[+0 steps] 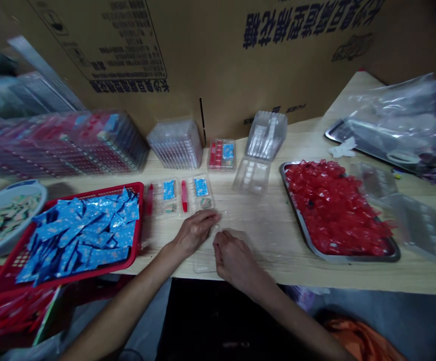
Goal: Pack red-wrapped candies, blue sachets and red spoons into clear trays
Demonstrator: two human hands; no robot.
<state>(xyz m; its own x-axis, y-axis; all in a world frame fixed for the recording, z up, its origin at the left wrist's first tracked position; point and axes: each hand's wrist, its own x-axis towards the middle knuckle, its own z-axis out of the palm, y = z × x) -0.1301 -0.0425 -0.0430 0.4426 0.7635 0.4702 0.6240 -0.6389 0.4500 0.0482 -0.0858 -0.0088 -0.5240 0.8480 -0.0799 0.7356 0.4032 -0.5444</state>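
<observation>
A clear plastic case (205,261) lies open on the table in front of me, its see-through outline hard to follow. My left hand (197,229) pinches it near its upper part, fingertips pressed together. Curled close beside it, my right hand (236,256) is closed at the middle of the case; what lies under its fingers is hidden. Just beyond are two open cases, each with a red stick-shaped item (184,196), a blue packet (201,187) and small pale green pieces. A closed filled case (221,154) sits farther back.
On the left are a red basket (141,200) of blue packets and a white bowl (41,193) of small pieces. Stacked cases (176,144) line the cardboard (210,60). At right, a metal tray (304,235) holds red wrapped items. An open clear case (253,175) stands behind.
</observation>
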